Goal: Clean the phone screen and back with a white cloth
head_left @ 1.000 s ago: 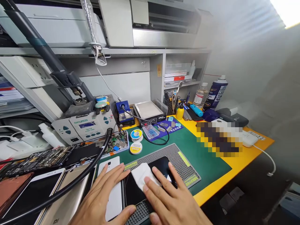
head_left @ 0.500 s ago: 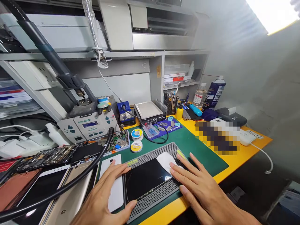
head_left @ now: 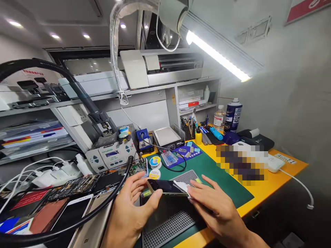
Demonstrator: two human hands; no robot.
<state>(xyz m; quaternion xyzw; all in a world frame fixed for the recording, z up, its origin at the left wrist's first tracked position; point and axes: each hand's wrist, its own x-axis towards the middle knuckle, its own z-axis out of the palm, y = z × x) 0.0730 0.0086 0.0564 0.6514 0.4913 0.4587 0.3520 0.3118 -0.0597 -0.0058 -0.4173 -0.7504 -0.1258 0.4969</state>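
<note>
A black-screened smartphone [head_left: 164, 186] is raised off the grey perforated pad [head_left: 178, 220] and tilted, seen at a low angle. My left hand [head_left: 133, 206] grips its left end, thumb at the near edge and fingers at the far edge. Over the phone's right end lies my right hand [head_left: 214, 203], its fingers on a white cloth [head_left: 181, 185] that rests on the screen. How far the right thumb reaches under the phone is hidden. Beneath the pad is a green mat [head_left: 227, 182].
Several phones, one a gold phone [head_left: 90, 224], lie left under a black hose [head_left: 103, 203]. Solder reels [head_left: 155, 162], a hot-air station [head_left: 112, 155] and a heating plate [head_left: 168, 136] stand behind. At right are a blurred-out dark object [head_left: 240, 162] and a white cable [head_left: 300, 182].
The phone has come up off the pad and tilted, gripped at its left end by my left hand. My right hand stays at the cloth. The camera has tipped upward, showing the lamp and ceiling.
</note>
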